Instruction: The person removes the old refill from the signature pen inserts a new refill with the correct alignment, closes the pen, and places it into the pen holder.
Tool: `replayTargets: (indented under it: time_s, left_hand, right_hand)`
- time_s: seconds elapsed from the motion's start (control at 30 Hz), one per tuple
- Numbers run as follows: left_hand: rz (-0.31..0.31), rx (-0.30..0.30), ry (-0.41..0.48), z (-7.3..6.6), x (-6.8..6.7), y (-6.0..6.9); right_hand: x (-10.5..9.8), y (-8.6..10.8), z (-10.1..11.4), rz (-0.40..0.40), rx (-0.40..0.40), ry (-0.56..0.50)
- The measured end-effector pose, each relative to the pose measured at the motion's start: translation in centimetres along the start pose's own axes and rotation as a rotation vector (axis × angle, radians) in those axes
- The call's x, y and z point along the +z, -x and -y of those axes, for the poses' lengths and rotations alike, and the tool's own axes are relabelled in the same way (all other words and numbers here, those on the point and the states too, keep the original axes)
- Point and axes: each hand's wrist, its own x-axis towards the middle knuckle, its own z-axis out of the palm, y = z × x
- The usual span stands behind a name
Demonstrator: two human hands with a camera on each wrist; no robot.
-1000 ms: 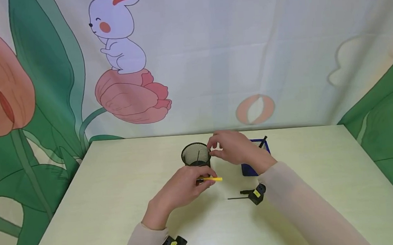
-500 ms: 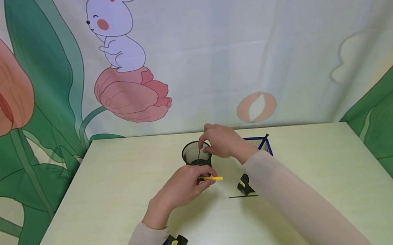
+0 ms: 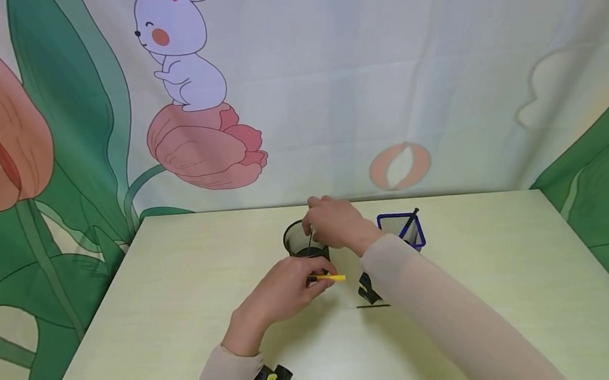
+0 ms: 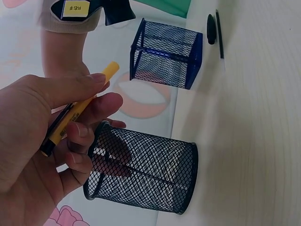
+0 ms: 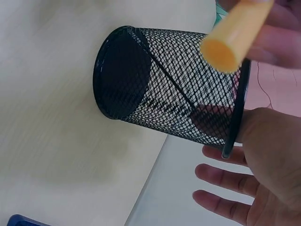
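My left hand point(image 3: 293, 286) holds a yellow pen point(image 4: 80, 106) with a black clip and end, in front of the cup. A round black mesh pen cup point(image 5: 174, 89) stands behind it. From the right, my right hand point(image 3: 336, 223) reaches over the rim. Inside the cup a thin black stick point(image 5: 164, 73) leans, and my right fingertips point(image 5: 207, 125) pinch its upper end, seen through the mesh. In the right wrist view, the other right fingers stay outside the cup.
A square blue mesh pen holder point(image 3: 400, 221) stands right of the cup, with a black pen point(image 3: 410, 222) leaning in it. Nearer me on the pale table point(image 3: 148, 321) lie a thin black rod point(image 3: 373, 306) and a short dark piece point(image 4: 211, 29). A printed curtain point(image 3: 318, 93) hangs behind.
My right hand has moved left, from beside the rim into the cup, and its fingertips have come together on the stick. My left hand keeps the yellow pen in nearly the same spot.
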Motion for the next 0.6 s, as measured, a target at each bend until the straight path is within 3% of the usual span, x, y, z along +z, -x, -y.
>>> replayTargets:
  time_s: [0.27, 0.6]
  left_hand:
    - [0.006, 0.013, 0.0, -0.25, 0.31, -0.24]
    - [-0.004, -0.002, -0.018, -0.17, 0.04, 0.01]
  right_hand:
    - [0.53, -0.3, 0.14, -0.03, -0.022, 0.067]
    - [-0.24, -0.14, 0.2, -0.049, -0.062, 0.055]
